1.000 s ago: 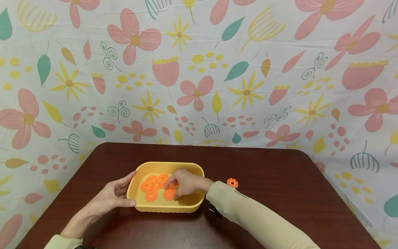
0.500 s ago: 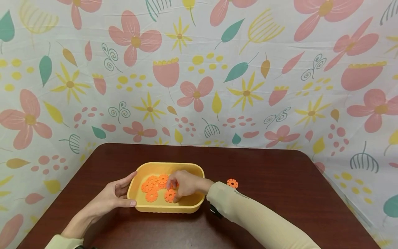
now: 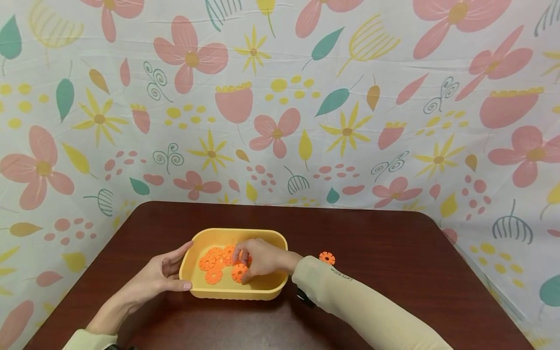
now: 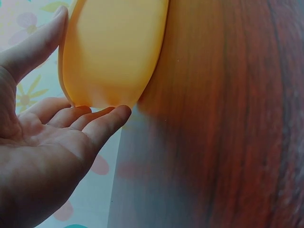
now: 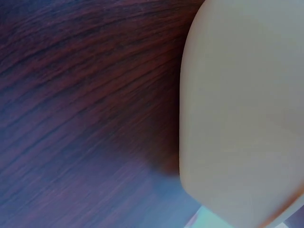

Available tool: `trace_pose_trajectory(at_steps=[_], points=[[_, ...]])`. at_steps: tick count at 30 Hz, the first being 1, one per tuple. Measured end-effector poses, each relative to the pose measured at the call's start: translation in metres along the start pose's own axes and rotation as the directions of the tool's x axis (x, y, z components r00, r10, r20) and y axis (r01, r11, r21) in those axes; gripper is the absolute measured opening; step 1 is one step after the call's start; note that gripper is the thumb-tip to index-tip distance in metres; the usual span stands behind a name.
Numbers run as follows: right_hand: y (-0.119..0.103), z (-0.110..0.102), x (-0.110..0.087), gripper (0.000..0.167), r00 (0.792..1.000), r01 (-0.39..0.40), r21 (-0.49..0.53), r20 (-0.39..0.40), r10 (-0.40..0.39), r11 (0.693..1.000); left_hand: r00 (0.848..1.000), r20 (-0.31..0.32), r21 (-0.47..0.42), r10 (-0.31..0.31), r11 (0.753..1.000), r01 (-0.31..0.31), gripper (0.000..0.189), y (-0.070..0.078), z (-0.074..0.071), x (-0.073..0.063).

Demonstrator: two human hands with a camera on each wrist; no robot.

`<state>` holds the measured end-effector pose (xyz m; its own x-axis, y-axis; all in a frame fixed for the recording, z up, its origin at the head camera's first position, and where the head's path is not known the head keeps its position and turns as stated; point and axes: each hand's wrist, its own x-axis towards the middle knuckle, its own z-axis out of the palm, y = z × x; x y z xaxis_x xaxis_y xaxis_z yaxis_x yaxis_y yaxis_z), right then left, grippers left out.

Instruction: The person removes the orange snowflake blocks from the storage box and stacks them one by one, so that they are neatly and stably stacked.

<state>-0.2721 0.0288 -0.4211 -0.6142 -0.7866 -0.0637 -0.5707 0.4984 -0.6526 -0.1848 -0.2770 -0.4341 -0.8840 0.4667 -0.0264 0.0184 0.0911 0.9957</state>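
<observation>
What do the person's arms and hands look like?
The left sleeve and right sleeve are pale cream. Small dark lettering, too tiny to read, marks the right one. Something black shows by each wrist. The left hand and right hand wear no gloves.

Place: indoor tabletop setting; whether home or studio cannot be told. One table (image 3: 393, 253), dark red-brown wood grain, rounded far corners at 11 and 1 o'clock. One cloth backdrop (image 3: 280, 63), white, creased, printed with pink flowers, yellow blooms and green leaves, hanging from 9 through 3 o'clock.
</observation>
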Motion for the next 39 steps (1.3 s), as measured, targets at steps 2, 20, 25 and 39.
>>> trace_pose_trajectory(at_steps=[2,20,25,39], points=[[-0.0004,-0.0009,-0.0004,0.043,1.0,0.009,-0.012,0.016,-0.009,1.0,1.0,-0.001,-0.006,-0.003,1.0,0.003,0.098,-0.0004,0.0,-0.0007],[-0.0004,-0.0024,-0.0019,0.046,0.997,0.017,-0.059,0.081,-0.012,0.998,1.0,-0.001,-0.01,0.012,1.0,-0.012,0.098,-0.0009,0.0009,-0.0017],[-0.0001,-0.0021,-0.0023,0.046,0.997,0.034,-0.065,0.074,-0.029,0.997,1.0,-0.002,-0.007,0.012,1.0,-0.012,0.097,-0.0008,0.0006,-0.001],[-0.0005,-0.0048,-0.0031,0.045,0.997,0.044,-0.025,0.062,-0.042,0.999,1.0,0.001,-0.013,0.006,1.0,-0.006,0.098,0.0008,0.0009,-0.0009]])
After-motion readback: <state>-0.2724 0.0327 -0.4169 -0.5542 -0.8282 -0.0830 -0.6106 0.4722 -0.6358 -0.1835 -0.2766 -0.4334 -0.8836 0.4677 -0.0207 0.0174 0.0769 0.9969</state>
